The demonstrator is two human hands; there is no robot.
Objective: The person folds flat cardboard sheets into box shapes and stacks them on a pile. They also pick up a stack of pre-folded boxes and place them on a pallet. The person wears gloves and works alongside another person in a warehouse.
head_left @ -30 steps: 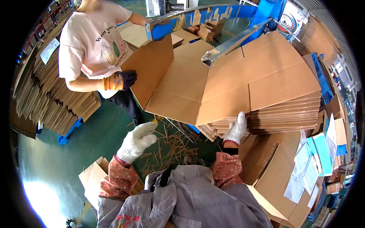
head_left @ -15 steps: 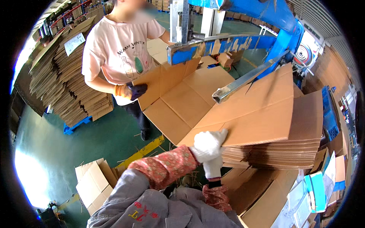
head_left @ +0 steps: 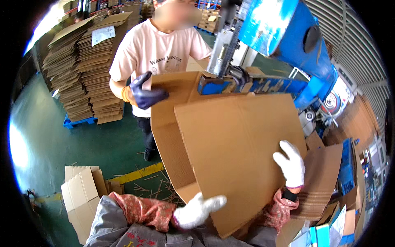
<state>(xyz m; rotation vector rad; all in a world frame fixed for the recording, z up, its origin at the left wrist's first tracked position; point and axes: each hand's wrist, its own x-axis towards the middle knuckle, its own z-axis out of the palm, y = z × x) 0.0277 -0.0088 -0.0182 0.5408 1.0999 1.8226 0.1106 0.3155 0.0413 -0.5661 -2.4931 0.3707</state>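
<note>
Now the cardboard sheet (head_left: 238, 160) stands tilted — left hand (head_left: 197, 210) gripping underneath, right hand (head_left: 291, 164) clasping its edge.

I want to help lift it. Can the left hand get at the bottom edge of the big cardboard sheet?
Probably yes. The left hand in its white glove is already at the lower edge of the cardboard sheet, with nothing between them. The right hand rests on the sheet's right side.
</note>
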